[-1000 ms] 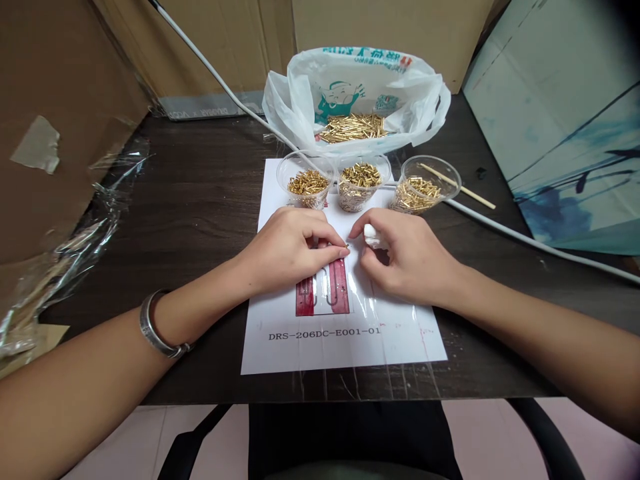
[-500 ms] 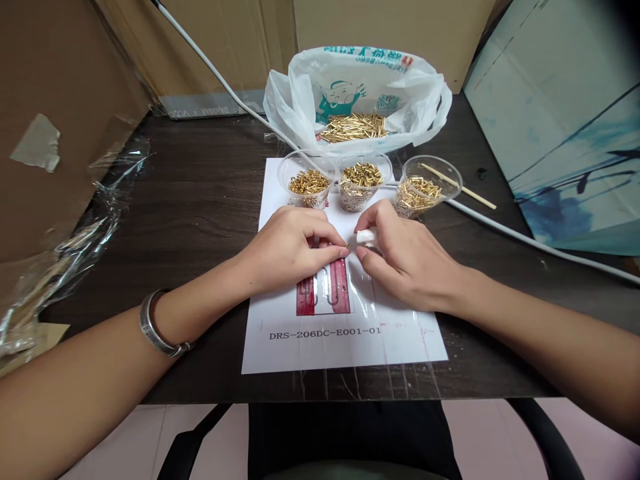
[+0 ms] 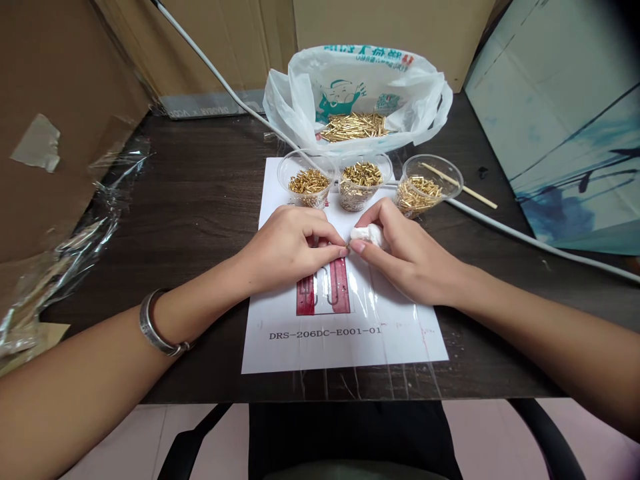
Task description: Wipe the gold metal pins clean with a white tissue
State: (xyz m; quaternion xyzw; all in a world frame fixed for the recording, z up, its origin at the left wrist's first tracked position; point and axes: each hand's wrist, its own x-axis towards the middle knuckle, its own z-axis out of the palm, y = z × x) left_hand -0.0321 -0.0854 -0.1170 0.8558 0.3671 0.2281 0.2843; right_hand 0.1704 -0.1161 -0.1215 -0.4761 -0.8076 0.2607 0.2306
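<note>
My left hand (image 3: 297, 248) is closed, thumb and forefinger pinching a tiny gold-coloured pin (image 3: 349, 246). Most of that pin is hidden by the fingertips. My right hand (image 3: 405, 257) meets it from the other side, its thumb tip at the pin's free end. White material (image 3: 369, 235) shows between the right thumb and forefinger; whether it is wrapped round a finger or a loose wad, I cannot tell. Both hands are over a printed white sheet (image 3: 400, 350) with a red and white picture (image 3: 340, 293). Clear film covers part of the sheet.
Behind the hands stand three clear plastic cups of small gold parts: a left cup (image 3: 306, 200), a middle cup (image 3: 358, 201) and a right cup (image 3: 453, 175) with a thin stick (image 3: 477, 197) by it. A plastic bag (image 3: 285, 93) holds longer gold pins. A white cable (image 3: 525, 235) crosses the table.
My right hand has shifted slightly left and its thumb has closed in to the pin. More of the white material shows. The left hand stays in place.
</note>
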